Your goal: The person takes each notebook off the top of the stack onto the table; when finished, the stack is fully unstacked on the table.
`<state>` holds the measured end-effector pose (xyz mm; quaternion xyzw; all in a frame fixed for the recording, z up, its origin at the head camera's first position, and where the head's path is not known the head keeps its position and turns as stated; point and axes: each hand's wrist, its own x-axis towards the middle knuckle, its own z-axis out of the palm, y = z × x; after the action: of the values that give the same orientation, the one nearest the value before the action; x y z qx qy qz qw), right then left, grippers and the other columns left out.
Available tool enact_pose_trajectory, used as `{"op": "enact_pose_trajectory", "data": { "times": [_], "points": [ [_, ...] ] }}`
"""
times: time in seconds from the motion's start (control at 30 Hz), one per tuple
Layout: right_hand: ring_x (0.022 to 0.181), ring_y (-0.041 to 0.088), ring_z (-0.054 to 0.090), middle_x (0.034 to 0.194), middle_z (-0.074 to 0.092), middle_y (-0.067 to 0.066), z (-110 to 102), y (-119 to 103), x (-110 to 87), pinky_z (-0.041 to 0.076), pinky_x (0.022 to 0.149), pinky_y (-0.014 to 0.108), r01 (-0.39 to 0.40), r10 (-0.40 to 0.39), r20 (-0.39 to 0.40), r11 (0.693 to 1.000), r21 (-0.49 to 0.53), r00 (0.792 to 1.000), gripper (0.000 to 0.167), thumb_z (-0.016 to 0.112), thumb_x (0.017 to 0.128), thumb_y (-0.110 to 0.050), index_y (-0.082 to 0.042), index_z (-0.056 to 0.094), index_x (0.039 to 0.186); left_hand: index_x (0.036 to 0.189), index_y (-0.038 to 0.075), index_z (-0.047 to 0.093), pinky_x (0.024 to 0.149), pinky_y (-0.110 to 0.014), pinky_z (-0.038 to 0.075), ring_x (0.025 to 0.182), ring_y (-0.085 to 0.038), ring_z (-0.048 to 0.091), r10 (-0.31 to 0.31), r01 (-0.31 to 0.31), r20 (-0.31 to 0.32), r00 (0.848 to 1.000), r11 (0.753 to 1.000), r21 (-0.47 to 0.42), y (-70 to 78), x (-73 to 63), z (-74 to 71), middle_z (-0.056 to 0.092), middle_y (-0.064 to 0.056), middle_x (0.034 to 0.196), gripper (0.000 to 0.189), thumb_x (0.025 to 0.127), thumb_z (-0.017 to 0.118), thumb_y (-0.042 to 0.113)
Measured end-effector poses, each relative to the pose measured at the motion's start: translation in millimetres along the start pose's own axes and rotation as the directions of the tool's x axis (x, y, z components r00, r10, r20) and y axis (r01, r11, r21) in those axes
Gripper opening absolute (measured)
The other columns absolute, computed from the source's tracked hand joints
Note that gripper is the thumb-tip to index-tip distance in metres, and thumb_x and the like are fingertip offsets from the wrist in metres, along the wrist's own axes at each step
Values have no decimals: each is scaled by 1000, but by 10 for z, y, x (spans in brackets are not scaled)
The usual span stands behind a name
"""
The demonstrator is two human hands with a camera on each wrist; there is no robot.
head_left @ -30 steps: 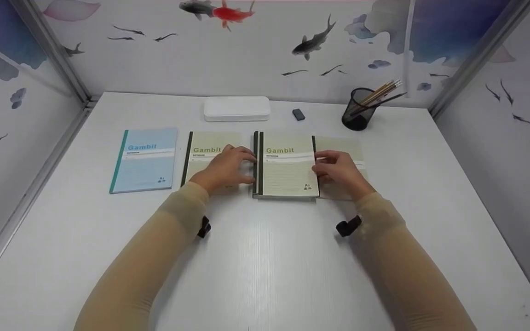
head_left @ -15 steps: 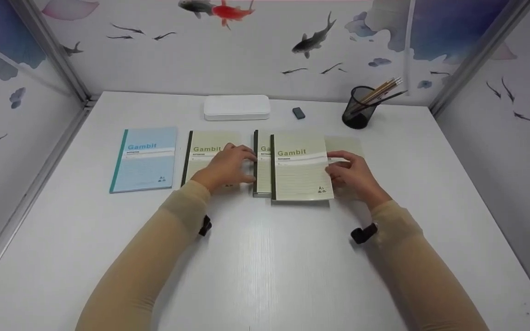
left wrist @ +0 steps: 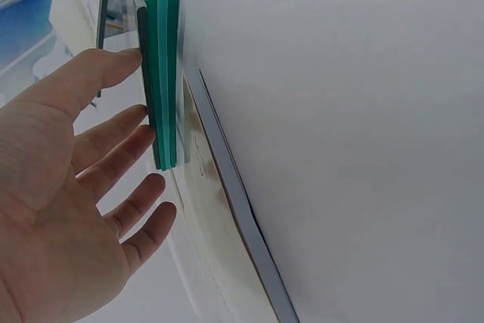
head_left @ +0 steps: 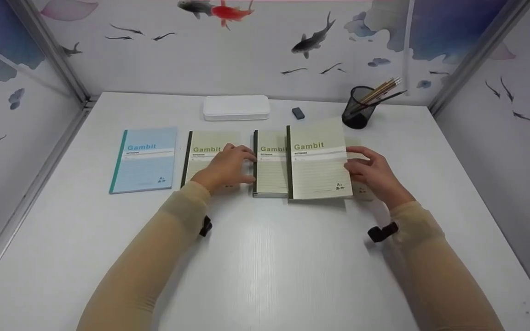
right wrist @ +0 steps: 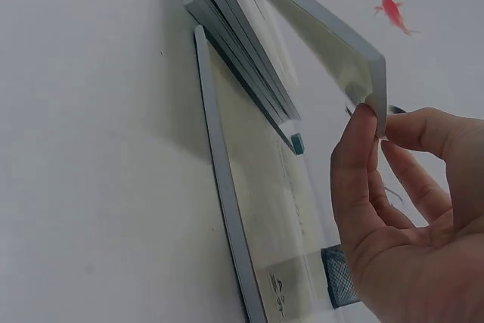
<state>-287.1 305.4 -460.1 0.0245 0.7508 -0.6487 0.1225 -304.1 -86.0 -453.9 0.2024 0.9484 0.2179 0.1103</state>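
My right hand (head_left: 375, 172) pinches the right edge of a pale green notebook (head_left: 318, 168) with a black spine, between thumb and fingers. The right wrist view shows this held notebook (right wrist: 333, 28) tilted up over the stack. My left hand (head_left: 226, 165) has its fingers spread, fingertips at the spine side of the notebook stack (head_left: 270, 177). A pale green notebook tops that stack; teal spines (left wrist: 162, 81) show beneath it in the left wrist view. Another pale green notebook (head_left: 203, 139) lies partly under my left hand. One more (head_left: 364, 194) lies at the right, mostly hidden.
At the left lies a blue notebook (head_left: 149, 168) with a teal spine. Along the back of the white table (head_left: 256, 266) are a white case (head_left: 236, 108), a small dark block (head_left: 298, 113) and a black mesh cup (head_left: 354, 117) holding several pencils (head_left: 384, 87).
My right hand has drawn the top notebook rightward off the stack and raised it, uncovering the pale green notebook below. My left hand has stayed at the stack's spine side.
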Motion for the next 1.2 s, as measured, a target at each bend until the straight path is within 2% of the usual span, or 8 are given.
{"op": "enact_pose_trajectory", "data": {
  "times": [0.13,0.57,0.73,0.9,1.2],
  "points": [
    [97,13,73,115,74,2,-158,2,-33,61,83,26,-17,17,15,998,61,1000,51,68,99,-12,-14,49,147,139,13,65,116,-44,40,137,-28,42,2,-2,-1,1000,1000,-3,13,-1,3,53,-2,152,56,89,81,34],
    [93,9,74,109,73,-5,-878,-56,-216,60,81,23,-33,44,-62,986,164,997,56,70,99,-12,-14,45,149,139,14,65,118,-45,39,140,-29,41,-6,6,-9,1000,1000,-4,10,-15,-9,52,-2,153,56,89,81,34],
    [90,9,74,107,73,-6,-1201,1,-325,60,78,22,-54,63,-59,987,154,996,56,69,99,-12,-14,43,149,139,14,66,115,-45,41,137,-28,41,-16,16,-8,1000,1000,-5,20,-24,-14,53,-1,152,56,88,81,33],
    [88,8,73,104,73,-8,-1496,58,-397,59,76,21,-75,87,-70,985,155,994,50,68,100,-10,-16,47,144,139,14,66,116,-44,40,138,-27,41,-29,29,-5,1000,1000,-8,38,-26,-26,52,-1,152,57,88,82,33],
    [87,6,73,101,74,-12,-1849,125,-495,60,76,21,-112,126,-122,987,111,985,48,71,98,-14,-21,52,142,139,13,65,117,-43,40,138,-27,42,-27,27,-4,1000,1000,-7,70,-22,-19,53,-1,151,58,87,82,32]
  ]
}}
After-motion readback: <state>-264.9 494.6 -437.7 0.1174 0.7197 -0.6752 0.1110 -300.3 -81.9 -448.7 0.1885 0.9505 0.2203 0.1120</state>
